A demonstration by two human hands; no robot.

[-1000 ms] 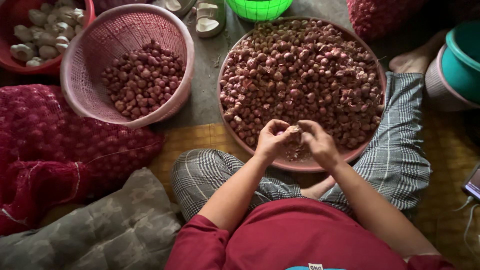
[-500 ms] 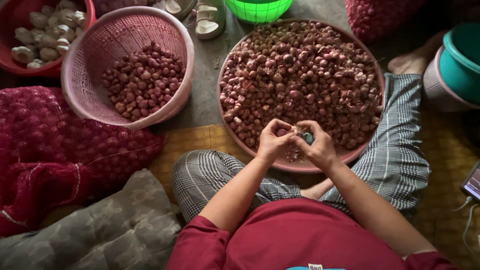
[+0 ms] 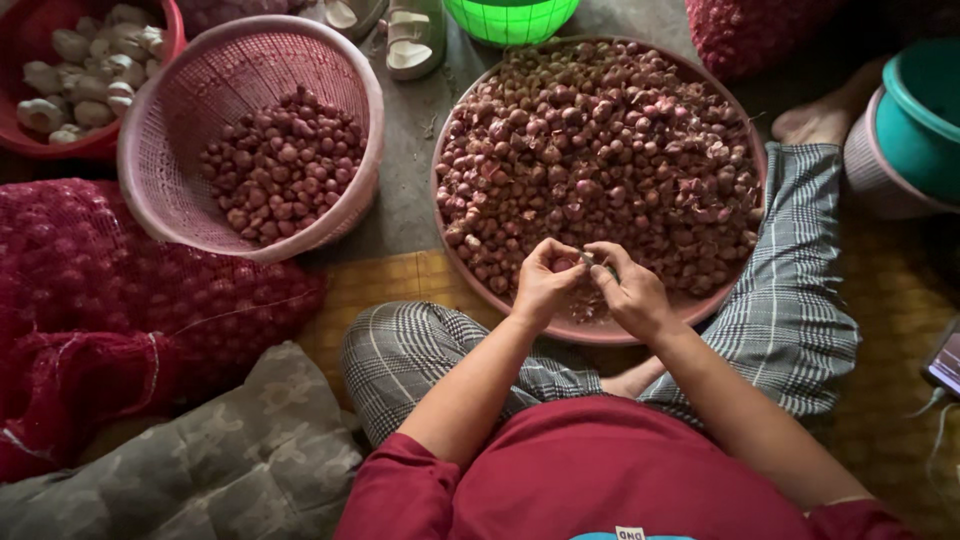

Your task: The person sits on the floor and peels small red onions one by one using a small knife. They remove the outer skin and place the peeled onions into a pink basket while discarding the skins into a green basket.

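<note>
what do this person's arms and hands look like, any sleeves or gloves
Both hands are bare: no gloves, rings or watch show on the left hand or the right hand. Short dark red sleeves of a shirt end above the elbows, so the forearms are uncovered.

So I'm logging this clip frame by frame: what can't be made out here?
All in the head view:
- What the left hand and right hand pinch: covered by fingers.
- Near rim of the round tray: behind the hands.
- Green basket: cut by top edge.
- Teal tub: cut by right edge.
</note>
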